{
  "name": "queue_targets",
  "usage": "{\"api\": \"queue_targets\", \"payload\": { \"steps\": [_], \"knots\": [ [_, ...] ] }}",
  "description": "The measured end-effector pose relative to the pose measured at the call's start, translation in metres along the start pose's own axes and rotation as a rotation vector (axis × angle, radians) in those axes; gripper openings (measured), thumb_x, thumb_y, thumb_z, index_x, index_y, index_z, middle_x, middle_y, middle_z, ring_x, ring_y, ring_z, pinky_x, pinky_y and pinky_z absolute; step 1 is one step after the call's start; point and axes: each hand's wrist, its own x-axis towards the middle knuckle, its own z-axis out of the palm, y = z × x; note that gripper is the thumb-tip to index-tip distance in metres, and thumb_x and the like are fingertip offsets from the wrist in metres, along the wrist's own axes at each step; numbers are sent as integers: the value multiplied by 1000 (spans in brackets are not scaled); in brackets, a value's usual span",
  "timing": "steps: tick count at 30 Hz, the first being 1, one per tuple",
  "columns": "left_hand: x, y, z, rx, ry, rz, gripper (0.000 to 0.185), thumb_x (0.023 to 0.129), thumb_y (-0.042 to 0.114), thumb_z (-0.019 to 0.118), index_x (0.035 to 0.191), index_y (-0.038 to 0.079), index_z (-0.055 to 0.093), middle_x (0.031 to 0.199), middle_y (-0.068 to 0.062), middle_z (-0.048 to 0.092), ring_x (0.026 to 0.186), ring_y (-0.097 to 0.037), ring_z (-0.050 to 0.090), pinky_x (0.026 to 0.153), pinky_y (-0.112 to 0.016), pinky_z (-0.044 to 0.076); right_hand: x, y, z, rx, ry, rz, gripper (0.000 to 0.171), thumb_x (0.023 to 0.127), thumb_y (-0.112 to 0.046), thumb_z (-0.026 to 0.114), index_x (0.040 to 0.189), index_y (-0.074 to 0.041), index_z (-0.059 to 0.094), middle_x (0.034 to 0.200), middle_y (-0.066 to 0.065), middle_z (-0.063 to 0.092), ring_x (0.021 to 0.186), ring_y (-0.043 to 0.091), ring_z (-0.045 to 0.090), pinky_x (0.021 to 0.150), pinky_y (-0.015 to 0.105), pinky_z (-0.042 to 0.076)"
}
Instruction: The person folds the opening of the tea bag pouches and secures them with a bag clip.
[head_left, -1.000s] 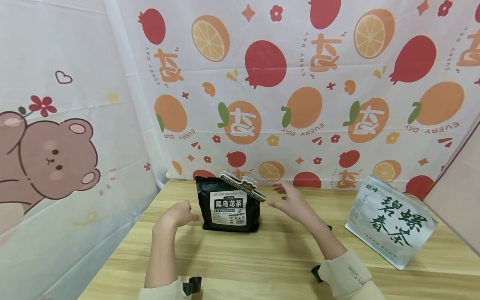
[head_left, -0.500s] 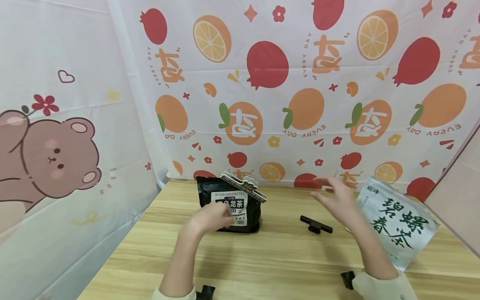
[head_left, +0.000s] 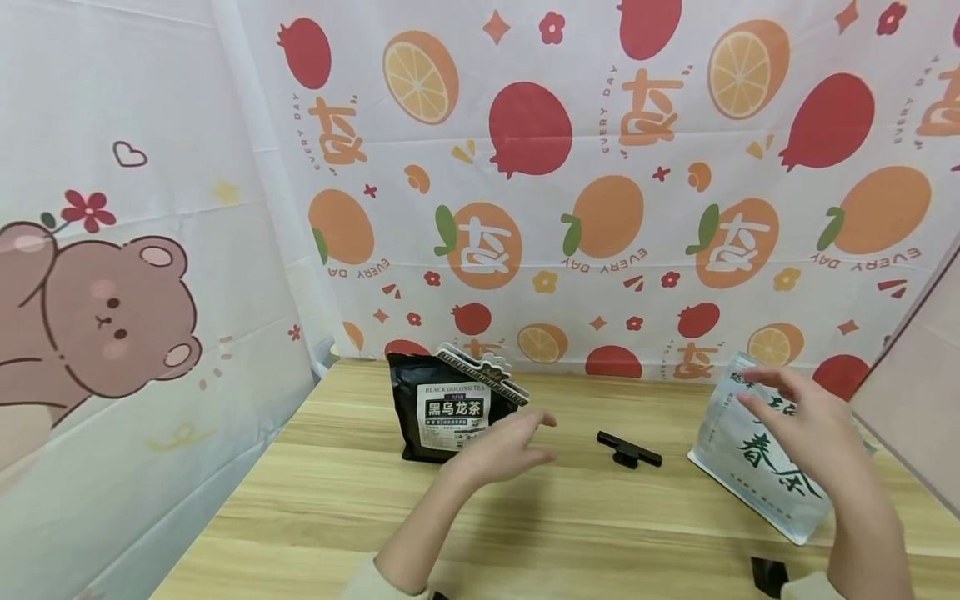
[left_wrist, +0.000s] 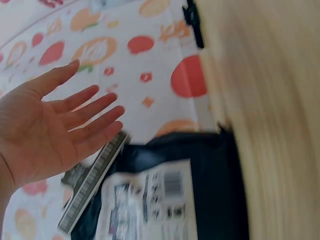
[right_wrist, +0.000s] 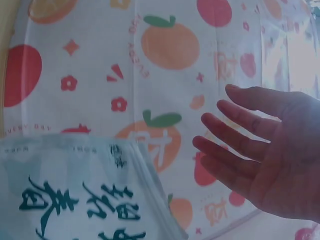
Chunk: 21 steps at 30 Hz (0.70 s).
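Holding the left hand (head_left: pixel 506 446) unclasped and loosely extended before the right side of the black bag (head_left: pixel 453 410), near the patterned clip (head_left: pixel 483 372) slanting across its top corner. Holding the right hand (head_left: pixel 813 421) unclasped too, apart from the pale bag (head_left: pixel 746 475) behind. With both bags on the table (head_left: pixel 570 550) and a black clip (head_left: pixel 628 450) lying between.

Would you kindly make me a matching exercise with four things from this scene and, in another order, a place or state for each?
1. Black clip
2. Patterned clip
3. Pale pouch
4. Left hand

A. Slants along the top of the black pouch
B. Lies on the table between the two pouches
C. Open, holding nothing
D. Has a green-lettered front

Pairs: 1-B, 2-A, 3-D, 4-C
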Motion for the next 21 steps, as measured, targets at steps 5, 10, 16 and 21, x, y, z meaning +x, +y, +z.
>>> {"api": "queue_targets", "payload": {
  "steps": [5,10,16,21],
  "knots": [
    [18,11,19,-56,6,19,43,88,27,63,124,8,50,124,-5,52,117,-16,46,93,-30,37,-5,13,-10,12,50,13,41,91,-31,58,119,-1,53,118,26,51,106,48,41,77,63,32],
    [32,25,39,-154,27,34,46,89,28,62,127,7,47,125,-6,50,114,-17,46,93,-31,37,-13,20,-17,-40,59,126,44,93,-33,55,123,-1,50,123,29,45,106,50,38,75,64,30],
    [52,38,61,-359,40,-21,49,88,26,64,129,6,47,129,-6,48,117,-19,45,91,-31,39,-21,47,-29,-17,142,160,37,95,-18,51,122,8,45,124,37,36,114,57,28,87,68,21],
    [69,49,77,-375,14,-58,57,86,28,66,133,6,42,132,-4,45,120,-16,42,92,-30,38,-26,90,-31,51,139,133,43,94,-7,49,124,20,32,119,44,32,110,62,25,92,67,15]
  ]
}}
